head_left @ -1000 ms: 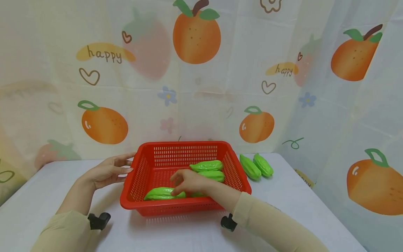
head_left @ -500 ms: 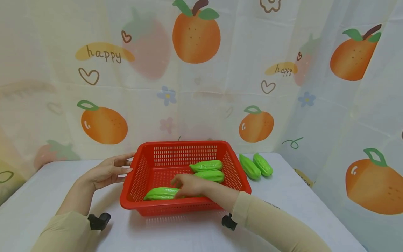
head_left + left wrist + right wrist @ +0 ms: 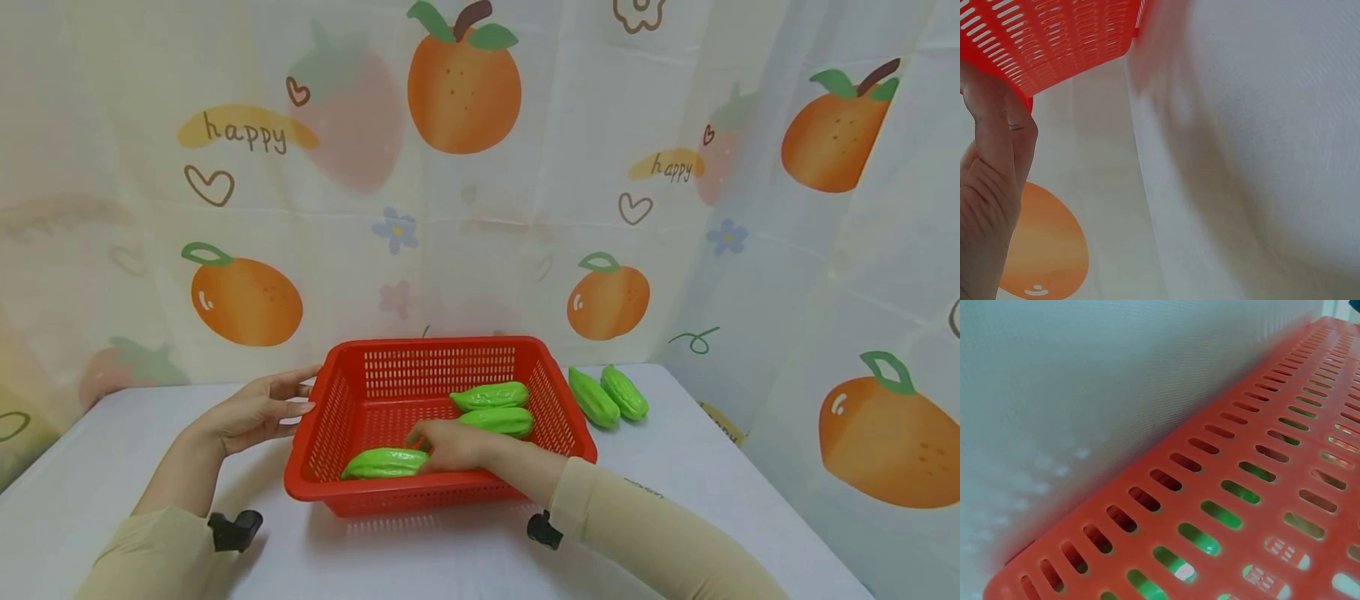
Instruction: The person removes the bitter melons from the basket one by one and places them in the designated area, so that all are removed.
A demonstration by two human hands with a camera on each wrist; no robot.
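Note:
My left hand (image 3: 258, 412) is at the left side of a red plastic basket (image 3: 420, 500). Its fingers reach the rim there, thumb toward me; in the left wrist view the hand (image 3: 991, 156) lies beside the slotted wall. Inside the basket, my right hand (image 3: 453, 446) bends down behind the front rim. Its fingertips are at the right end of a bright green bitter melon (image 3: 382, 463); I cannot tell whether they hold something. Two more bitter melons (image 3: 495, 420) lie behind that hand. Through the wall in the right wrist view, green (image 3: 1220, 514) shows in the slots.
To the right of the basket, two bitter melons (image 3: 595, 398) lie side by side on the white tablecloth (image 3: 420, 567). A curtain (image 3: 480, 275) printed with oranges hangs behind the table and along its right side.
My right hand has shifted slightly right and lower into the basket, covering the right end of the front bitter melon. The left hand keeps its place at the rim.

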